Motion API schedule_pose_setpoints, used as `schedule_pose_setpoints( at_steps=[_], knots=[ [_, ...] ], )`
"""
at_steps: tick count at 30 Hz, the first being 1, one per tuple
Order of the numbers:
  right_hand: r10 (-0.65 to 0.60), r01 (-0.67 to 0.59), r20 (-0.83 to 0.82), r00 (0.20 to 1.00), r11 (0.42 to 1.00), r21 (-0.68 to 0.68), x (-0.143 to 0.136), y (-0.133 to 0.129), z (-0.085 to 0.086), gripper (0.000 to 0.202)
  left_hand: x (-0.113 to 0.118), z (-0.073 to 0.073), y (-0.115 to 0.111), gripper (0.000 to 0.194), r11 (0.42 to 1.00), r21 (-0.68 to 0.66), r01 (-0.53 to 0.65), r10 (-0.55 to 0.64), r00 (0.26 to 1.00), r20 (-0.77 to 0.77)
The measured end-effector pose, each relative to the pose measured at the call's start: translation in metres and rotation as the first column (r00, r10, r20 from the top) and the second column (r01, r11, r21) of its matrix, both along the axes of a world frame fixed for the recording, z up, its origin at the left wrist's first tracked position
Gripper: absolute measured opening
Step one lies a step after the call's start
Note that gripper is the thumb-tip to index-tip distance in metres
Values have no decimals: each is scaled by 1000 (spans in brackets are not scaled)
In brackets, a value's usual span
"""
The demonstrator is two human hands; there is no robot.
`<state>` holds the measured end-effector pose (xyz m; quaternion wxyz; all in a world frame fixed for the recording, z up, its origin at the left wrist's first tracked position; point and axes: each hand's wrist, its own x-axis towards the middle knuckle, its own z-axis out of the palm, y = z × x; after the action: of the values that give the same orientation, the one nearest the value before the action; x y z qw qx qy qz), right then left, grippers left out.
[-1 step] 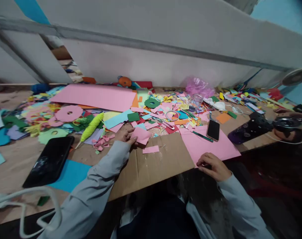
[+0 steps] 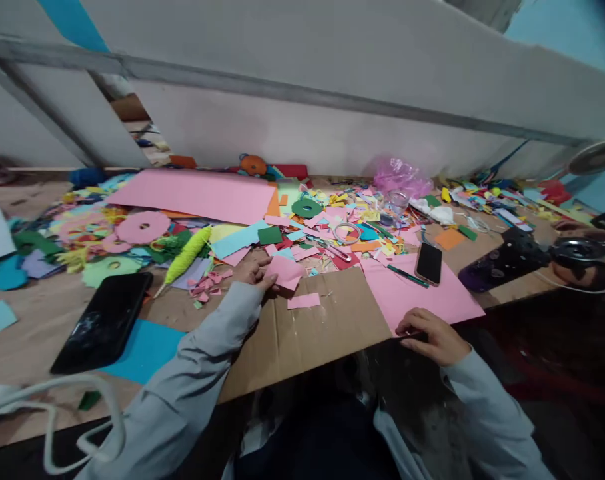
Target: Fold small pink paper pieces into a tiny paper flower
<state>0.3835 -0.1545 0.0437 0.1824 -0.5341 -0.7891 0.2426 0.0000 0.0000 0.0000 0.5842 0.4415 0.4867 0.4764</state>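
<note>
My left hand pinches the edge of a small pink paper piece above the left part of a brown cardboard sheet. A pink strip lies flat on the cardboard, just below that piece. My right hand is at the table's front edge, by the cardboard's right corner and a large pink sheet. Its fingers are curled together, and what they hold, if anything, is too small to tell. On the large sheet are a dark green pen and a phone.
Paper scraps cover the back of the table. At the left are a black phone, a yellow-green yarn spindle and a white cable. A dark tumbler lies at the right, near another person's hand.
The whole view has shifted slightly to the right within the picture. Both hands keep nearly the same pose and place on the table.
</note>
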Motion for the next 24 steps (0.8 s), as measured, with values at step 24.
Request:
schedule_pose_setpoints(
  at_steps=[24],
  knots=[
    [-232,46,-775,587,966,-254,-156,185,-17,35,65,42,20,47,995,-38,89,-87,996,36]
  ],
)
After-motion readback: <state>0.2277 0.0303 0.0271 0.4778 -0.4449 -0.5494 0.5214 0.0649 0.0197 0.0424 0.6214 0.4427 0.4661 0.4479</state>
